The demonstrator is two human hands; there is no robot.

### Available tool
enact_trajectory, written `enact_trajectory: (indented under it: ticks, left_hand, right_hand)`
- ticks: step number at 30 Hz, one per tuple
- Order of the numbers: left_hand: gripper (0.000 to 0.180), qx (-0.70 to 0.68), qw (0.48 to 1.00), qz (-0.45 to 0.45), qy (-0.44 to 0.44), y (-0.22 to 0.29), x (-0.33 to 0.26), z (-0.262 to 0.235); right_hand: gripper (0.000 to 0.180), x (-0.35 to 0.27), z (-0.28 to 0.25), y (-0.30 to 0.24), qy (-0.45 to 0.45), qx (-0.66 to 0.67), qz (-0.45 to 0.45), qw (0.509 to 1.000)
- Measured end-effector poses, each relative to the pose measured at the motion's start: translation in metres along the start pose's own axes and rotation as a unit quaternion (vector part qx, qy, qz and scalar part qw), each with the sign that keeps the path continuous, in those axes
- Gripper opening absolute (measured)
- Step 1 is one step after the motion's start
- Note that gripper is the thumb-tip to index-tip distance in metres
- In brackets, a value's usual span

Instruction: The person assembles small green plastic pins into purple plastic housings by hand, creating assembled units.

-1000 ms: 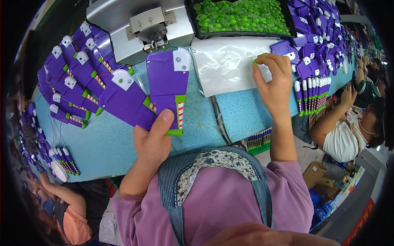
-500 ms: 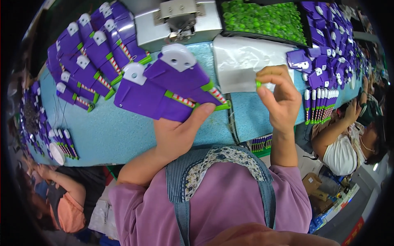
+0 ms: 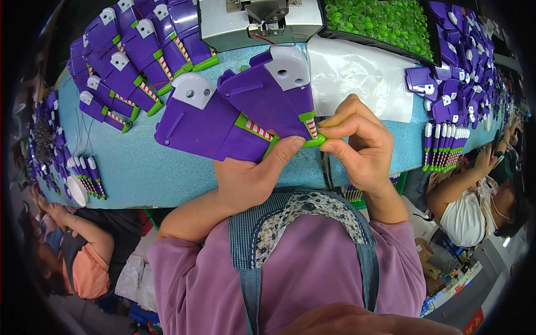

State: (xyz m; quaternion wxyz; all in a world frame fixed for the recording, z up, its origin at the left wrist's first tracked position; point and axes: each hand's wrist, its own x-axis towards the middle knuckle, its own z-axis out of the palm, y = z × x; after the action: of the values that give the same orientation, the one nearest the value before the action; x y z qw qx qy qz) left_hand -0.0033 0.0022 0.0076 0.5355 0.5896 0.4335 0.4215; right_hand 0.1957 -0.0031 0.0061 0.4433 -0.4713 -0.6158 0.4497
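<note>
My left hand (image 3: 254, 177) holds two purple toy wing parts (image 3: 234, 111) with white caps and red-white striped green edges, fanned out above the blue table (image 3: 139, 167). My right hand (image 3: 360, 146) pinches a small green piece (image 3: 316, 141) against the tip of the nearer wing, right beside my left thumb. Both hands meet close to my chest, over the table's near edge.
More purple wing parts (image 3: 137, 56) lie stacked at the far left. A grey metal machine (image 3: 259, 22) stands at the back, a black tray of green pieces (image 3: 385, 22) beside it. Purple parts (image 3: 458, 78) pile at the right. Other people sit at left and right.
My left hand brought the wing parts closer and turned them. My right hand left the plastic sheet with a green piece and now presses it onto a wing tip.
</note>
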Motion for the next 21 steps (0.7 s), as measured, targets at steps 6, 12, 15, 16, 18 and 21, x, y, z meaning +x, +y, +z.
enact_trajectory:
  ticks: [6,12,15,16,18,21]
  left_hand:
    - [0.021,-0.113,0.991,-0.07,0.011,-0.01,-0.002,-0.018]
    - [0.027,-0.337,0.933,-0.053,0.113,-0.005,-0.013,-0.07]
    - [0.011,-0.225,0.954,-0.016,0.199,-0.013,-0.023,-0.109]
    - [0.008,-0.172,0.94,-0.009,0.294,-0.012,-0.021,-0.114]
    - [0.015,0.008,0.923,-0.017,0.384,-0.015,-0.016,-0.136]
    - [0.03,0.232,0.857,-0.094,0.45,-0.02,-0.015,-0.163]
  right_hand:
    - [0.011,0.017,0.009,0.005,-0.037,0.005,0.023,0.999]
    - [0.017,0.053,0.022,0.018,-0.01,-0.161,-0.055,0.985]
    - [0.017,0.062,0.025,0.026,-0.065,-0.273,-0.124,0.952]
    - [0.017,0.062,0.026,0.026,-0.063,-0.284,-0.131,0.948]
    - [0.019,0.061,0.033,0.025,-0.053,-0.292,-0.141,0.945]
    - [0.019,0.061,0.039,0.024,-0.05,-0.297,-0.161,0.94]
